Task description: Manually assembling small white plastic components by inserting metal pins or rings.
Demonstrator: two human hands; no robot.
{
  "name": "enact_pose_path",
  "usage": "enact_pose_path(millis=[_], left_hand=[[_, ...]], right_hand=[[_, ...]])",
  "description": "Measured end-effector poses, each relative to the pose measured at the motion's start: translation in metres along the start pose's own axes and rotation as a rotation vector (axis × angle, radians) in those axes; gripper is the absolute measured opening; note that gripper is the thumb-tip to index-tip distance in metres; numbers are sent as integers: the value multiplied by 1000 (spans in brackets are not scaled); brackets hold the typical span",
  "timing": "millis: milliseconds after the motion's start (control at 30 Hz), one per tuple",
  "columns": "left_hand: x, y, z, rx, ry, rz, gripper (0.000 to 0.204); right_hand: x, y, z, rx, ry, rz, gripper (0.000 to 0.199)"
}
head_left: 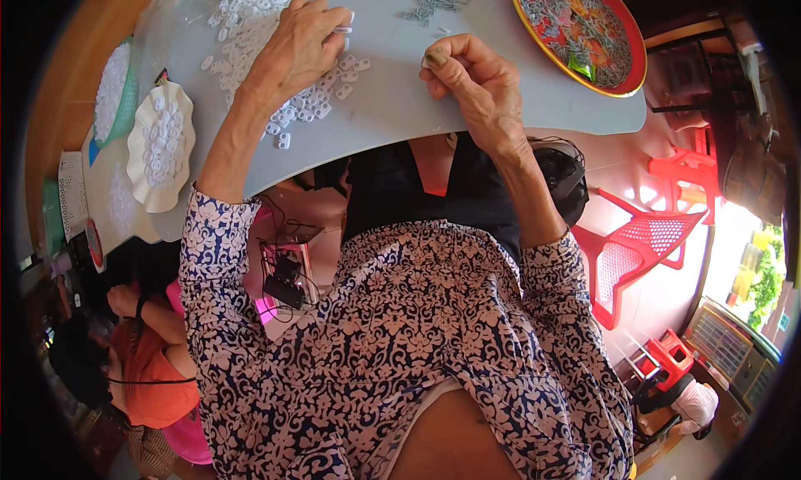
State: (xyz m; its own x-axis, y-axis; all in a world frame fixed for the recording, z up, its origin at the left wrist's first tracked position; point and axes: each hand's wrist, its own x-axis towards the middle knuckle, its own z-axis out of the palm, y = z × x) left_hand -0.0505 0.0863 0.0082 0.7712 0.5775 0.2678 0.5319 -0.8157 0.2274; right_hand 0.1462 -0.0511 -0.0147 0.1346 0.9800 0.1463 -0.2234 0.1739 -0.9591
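Grey and smooth, the table top [392,105] lies just beyond the person's patterned blouse, and both forearms reach onto it from below. Nearest on the left, a white scalloped dish [160,146] holds a heap of small white plastic pieces; just past it a green basket [132,88] is filled with more of the same.

The left hand [296,50] rests knuckles-up on the table among a loose scatter of small white plastic rings [313,105], which spread from under the wrist toward a thicker pile at the table's far edge. Its fingers are curled, and the fingertips pinch one white piece [342,30] at the far side of the hand.

The right hand [467,80] sits near the left one, apart from it, fingers bent in with thumb and forefinger pressed together; whether they hold anything I cannot tell.

Beyond the gap between the hands lies a little heap of small grey metal parts [430,3]. Farthest, to the right, a red round tray [581,31] with a yellow rim carries many more grey metal parts.
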Motion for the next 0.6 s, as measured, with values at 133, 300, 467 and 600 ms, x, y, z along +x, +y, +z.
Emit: enact_pose_path(millis=[133, 300, 467, 600], left_hand=[[-4, -2, 4, -43, 97, 42, 17], [-7, 14, -4, -243, 279, -11, 17], [-16, 43, -5, -892, 156, -397, 17], [-15, 67, -4, -966, 85, -390, 16]], right_hand=[[-1, 0, 1, -27, 6, -1, 15], [0, 2, 0, -37, 19, -12, 14], [-1, -2, 0, -98, -3, -5, 15], [1, -1, 2, -14, 18, -60, 14]])
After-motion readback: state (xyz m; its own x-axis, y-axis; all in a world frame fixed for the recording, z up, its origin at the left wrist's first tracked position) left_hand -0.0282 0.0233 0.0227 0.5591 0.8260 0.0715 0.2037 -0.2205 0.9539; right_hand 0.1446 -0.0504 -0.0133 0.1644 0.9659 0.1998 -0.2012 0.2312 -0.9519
